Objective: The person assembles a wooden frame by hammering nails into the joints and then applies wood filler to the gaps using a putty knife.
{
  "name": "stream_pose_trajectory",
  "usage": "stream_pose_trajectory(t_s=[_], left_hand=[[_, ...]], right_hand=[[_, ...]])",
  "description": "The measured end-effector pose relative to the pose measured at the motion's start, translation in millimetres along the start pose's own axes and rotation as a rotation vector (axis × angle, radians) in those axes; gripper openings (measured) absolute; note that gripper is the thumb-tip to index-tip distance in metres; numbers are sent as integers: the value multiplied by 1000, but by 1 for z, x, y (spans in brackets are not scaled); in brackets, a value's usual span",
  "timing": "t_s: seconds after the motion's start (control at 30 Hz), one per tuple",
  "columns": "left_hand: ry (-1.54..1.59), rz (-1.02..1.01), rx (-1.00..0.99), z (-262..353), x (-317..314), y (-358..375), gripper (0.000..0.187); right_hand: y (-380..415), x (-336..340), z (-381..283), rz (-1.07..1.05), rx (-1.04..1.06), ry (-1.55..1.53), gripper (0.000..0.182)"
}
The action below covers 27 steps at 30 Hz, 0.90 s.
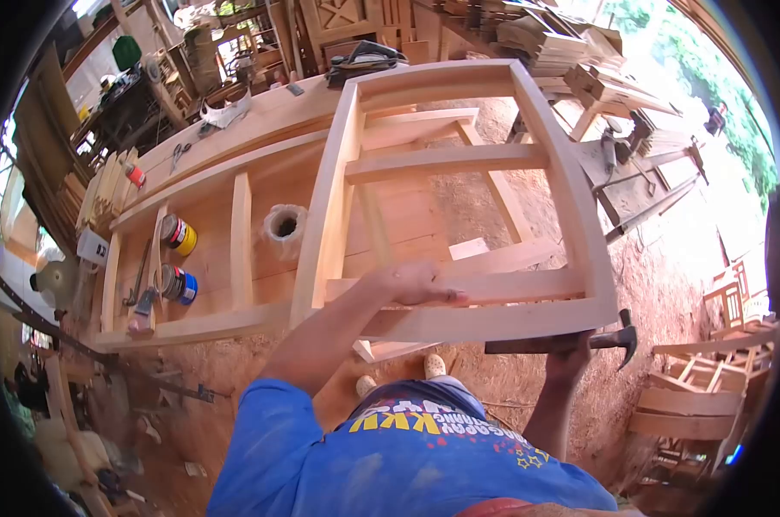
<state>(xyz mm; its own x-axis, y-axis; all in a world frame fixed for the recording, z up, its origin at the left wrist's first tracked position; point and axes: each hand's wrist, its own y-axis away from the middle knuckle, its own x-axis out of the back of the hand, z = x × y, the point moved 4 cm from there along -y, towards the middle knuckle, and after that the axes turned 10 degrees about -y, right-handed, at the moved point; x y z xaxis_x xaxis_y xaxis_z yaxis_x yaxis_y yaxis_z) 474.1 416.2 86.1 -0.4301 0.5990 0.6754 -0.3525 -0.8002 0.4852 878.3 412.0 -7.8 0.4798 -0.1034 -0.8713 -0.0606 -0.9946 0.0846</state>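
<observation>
A light wooden frame (454, 159) with crossbars stands tilted in front of me. My left hand (414, 284) is closed on the crossbar near its lower end, with the thumb lying along the wood. My right hand (568, 358), below the frame's lower right corner, is wrapped round the handle of a claw hammer (624, 339). The hammer lies level just under the frame's bottom rail, its head pointing right. Most of the fingers of both hands are hidden.
A second frame (242, 237) lies at the left, with two cans (179, 234) (178, 284), a tape roll (285, 225) and a brush (142, 319). Scissors (180, 153) rest on the bench behind. Wooden chairs (734, 297) stand at the right.
</observation>
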Motion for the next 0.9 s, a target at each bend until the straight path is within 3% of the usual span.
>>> stream_pose_trajectory(t_s=[0.4, 0.6, 0.7, 0.73, 0.83, 0.9], left_hand=[[-65, -38, 170, -1, -32, 32, 88], [206, -36, 357, -37, -45, 84, 67], [186, 411, 15, -59, -41, 109, 76], [240, 371, 48, -64, -40, 119, 76], [303, 236, 150, -79, -39, 146, 77], [192, 140, 229, -98, -40, 159, 77]], right_hand=[[29, 28, 51, 72, -61, -98, 51], [16, 58, 113, 35, -303, -127, 50], [30, 6, 147, 94, -334, -85, 46], [29, 9, 160, 167, -330, -97, 42], [30, 11, 180, -95, -465, -113, 35], [36, 0, 189, 17, -445, -101, 30]])
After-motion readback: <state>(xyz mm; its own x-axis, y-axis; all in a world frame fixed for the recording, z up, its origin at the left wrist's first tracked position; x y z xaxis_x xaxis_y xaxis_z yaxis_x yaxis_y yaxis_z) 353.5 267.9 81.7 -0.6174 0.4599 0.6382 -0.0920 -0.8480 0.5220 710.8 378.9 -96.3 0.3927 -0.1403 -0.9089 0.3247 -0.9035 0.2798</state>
